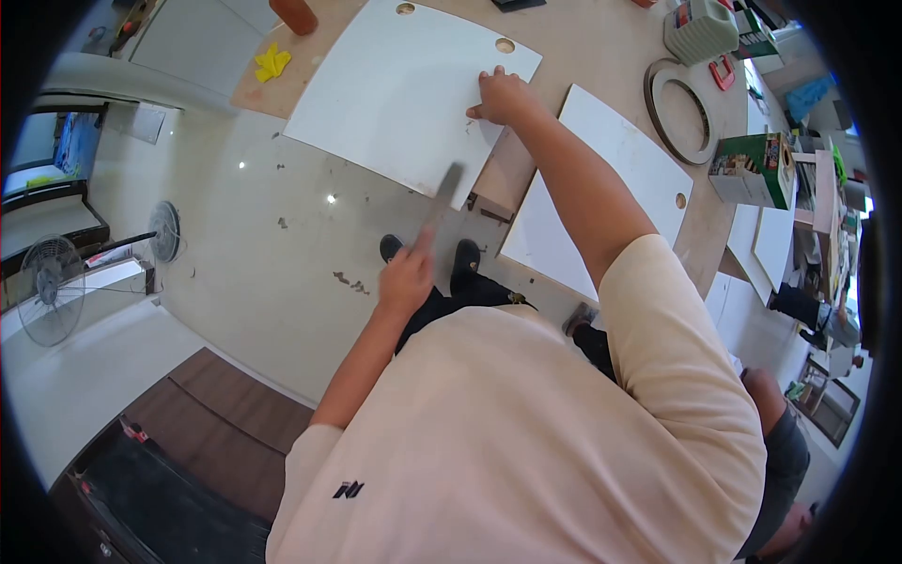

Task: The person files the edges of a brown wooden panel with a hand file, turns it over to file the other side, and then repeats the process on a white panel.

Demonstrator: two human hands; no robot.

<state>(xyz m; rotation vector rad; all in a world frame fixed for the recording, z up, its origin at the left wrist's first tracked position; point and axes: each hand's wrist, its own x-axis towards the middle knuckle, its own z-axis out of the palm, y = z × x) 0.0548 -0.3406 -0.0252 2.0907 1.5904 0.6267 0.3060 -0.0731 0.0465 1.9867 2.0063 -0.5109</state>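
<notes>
My left hand (406, 279) is wrapped round the handle of a flat metal file (449, 186), blurred by motion, whose blade reaches the near corner of a large white panel (395, 94). Spread fingers of my right hand (503, 97) lie on that panel near its right edge. Two round holes show along the panel's far side. A second white panel (611, 179), with one round hole, lies to the right under my right forearm.
On the wooden table (601, 47) are a yellow cloth (272, 63), an orange container (295, 15), a roll of edging (656, 103), a green-white box (754, 171) and a jug (700, 33). Another person's leg (785, 451) shows at right. Fans (52, 287) stand left.
</notes>
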